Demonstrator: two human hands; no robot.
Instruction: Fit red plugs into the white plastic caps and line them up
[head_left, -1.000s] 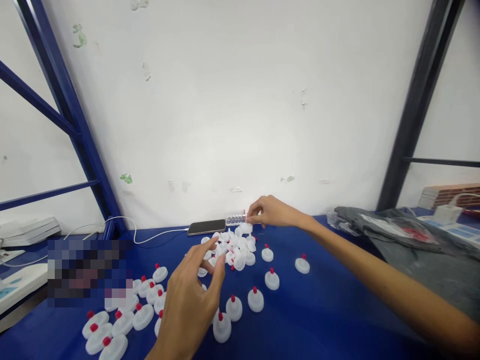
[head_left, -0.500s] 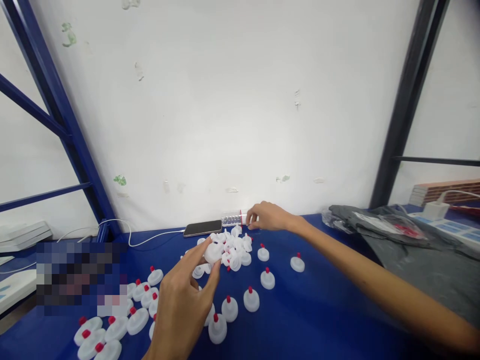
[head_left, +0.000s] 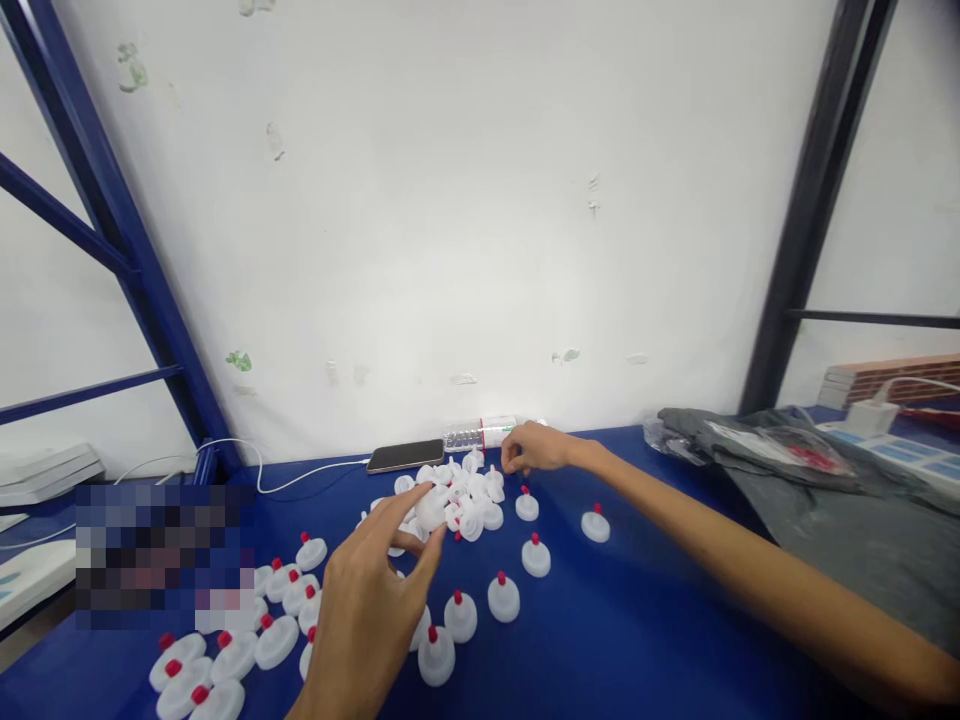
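Observation:
My left hand (head_left: 371,595) hovers over the blue table (head_left: 645,640) and pinches a white plastic cap (head_left: 430,508) between thumb and forefinger. Just beyond it lies a heap of plain white caps (head_left: 469,495). My right hand (head_left: 534,447) reaches to the far side of that heap, fingers curled in a pinch on something too small to make out. Behind it a clear bottle (head_left: 480,433) lies on its side by the wall. Finished white caps with red tips (head_left: 503,596) stand scattered in front and in a group (head_left: 225,655) at the lower left.
A dark phone (head_left: 405,455) with a white cable (head_left: 300,478) lies at the wall. Grey cloth and plastic bags (head_left: 810,480) cover the right side. Blue shelf posts (head_left: 120,230) stand at the left, a black post (head_left: 814,210) at the right. A blurred patch hides part of the left.
My left hand picked a white cap out of the heap and holds it up. My right hand drew back from the bottle toward the heap and curled its fingers.

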